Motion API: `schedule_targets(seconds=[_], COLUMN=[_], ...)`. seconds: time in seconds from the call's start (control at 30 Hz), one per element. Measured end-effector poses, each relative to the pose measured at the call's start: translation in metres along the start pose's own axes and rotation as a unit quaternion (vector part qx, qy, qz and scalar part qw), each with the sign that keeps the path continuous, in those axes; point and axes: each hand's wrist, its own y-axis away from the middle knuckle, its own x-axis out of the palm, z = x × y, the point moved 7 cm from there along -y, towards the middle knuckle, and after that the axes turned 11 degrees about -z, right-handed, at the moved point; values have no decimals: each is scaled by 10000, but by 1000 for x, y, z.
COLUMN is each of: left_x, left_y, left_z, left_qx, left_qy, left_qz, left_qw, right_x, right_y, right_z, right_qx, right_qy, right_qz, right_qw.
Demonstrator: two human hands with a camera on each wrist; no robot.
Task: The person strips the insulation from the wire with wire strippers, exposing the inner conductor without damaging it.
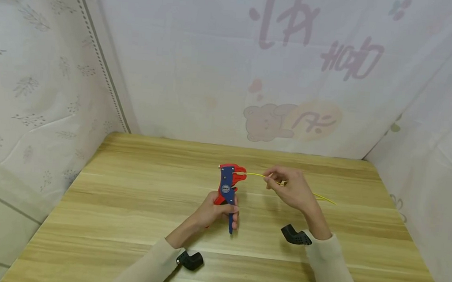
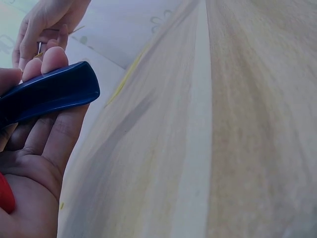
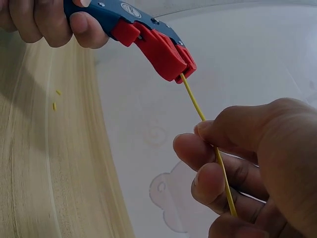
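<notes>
My left hand (image 1: 211, 210) grips the handles of a red and blue wire stripper (image 1: 226, 181), held upright above the wooden table with its head toward the right. In the left wrist view the fingers curl round the blue handle (image 2: 54, 91), with a bit of the red one at the palm. Between thumb and fingertips, my right hand (image 1: 294, 190) pinches a thin yellow wire (image 1: 254, 174). The wire's far end enters the red mouth of the stripper (image 3: 171, 62) in the right wrist view, so its tip is hidden there. Its other part runs back under the right fingers.
More yellow wire (image 1: 327, 199) shows past the right wrist. Two tiny yellow pieces (image 3: 54, 106) lie on the wooden table (image 1: 125, 204). Black wrist-worn devices (image 1: 191, 261) jut out by both cuffs. Printed cloth (image 1: 192, 67) hangs behind the table and along both sides.
</notes>
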Motion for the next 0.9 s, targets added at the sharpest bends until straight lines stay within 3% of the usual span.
schedule_targets(seconds=[0.9], left_x=[-2], left_y=[0], left_z=[4], left_qx=[21], left_qy=[-149], left_qz=[-35], left_qw=[9999], right_x=[12], right_y=[0], right_z=[4], right_qx=[99], right_qy=[-256], right_qz=[293], right_qw=[9992])
